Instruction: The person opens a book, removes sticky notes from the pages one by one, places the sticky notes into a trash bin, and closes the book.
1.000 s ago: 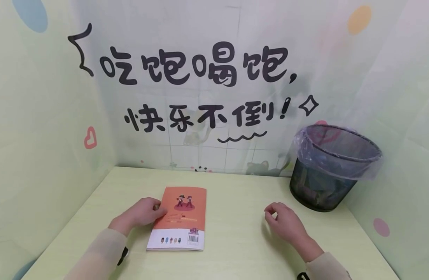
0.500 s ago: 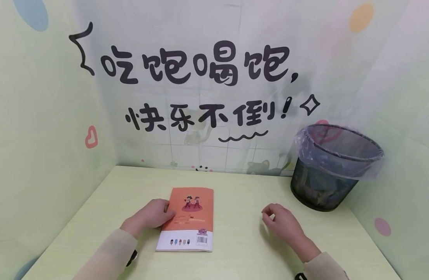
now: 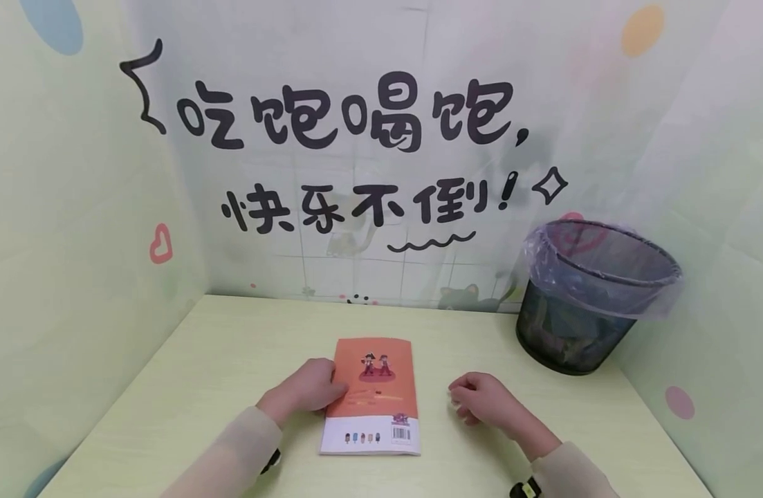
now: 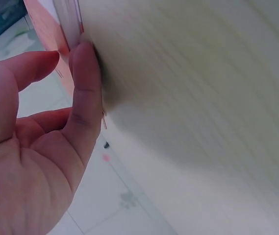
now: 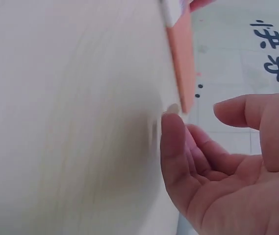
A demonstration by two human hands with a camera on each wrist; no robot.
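An orange and white booklet (image 3: 373,394) lies face down on the table, its back cover showing two cartoon figures, a barcode and a row of ice pops. My left hand (image 3: 308,387) grips its left edge, the thumb over the cover. In the left wrist view, the fingers (image 4: 86,78) reach the page edges of the booklet (image 4: 69,22) low by the tabletop. To the right of the booklet, my right hand (image 3: 483,400) holds nothing and hovers close over the table with loosely bent fingers. The right wrist view shows its thumb and fingertips apart, with the orange booklet (image 5: 182,63) beyond.
A black mesh wastebasket (image 3: 574,332) with a translucent liner stands at the back right of the pale table (image 3: 232,346). Printed fabric walls (image 3: 381,166) enclose the back and both sides. A dark wristband (image 3: 526,488) sits on the right wrist.
My left hand has slid the booklet to the right across the table, slightly nearer to me. My right hand has shifted a little left and closer, so the gap between it and the booklet is smaller.
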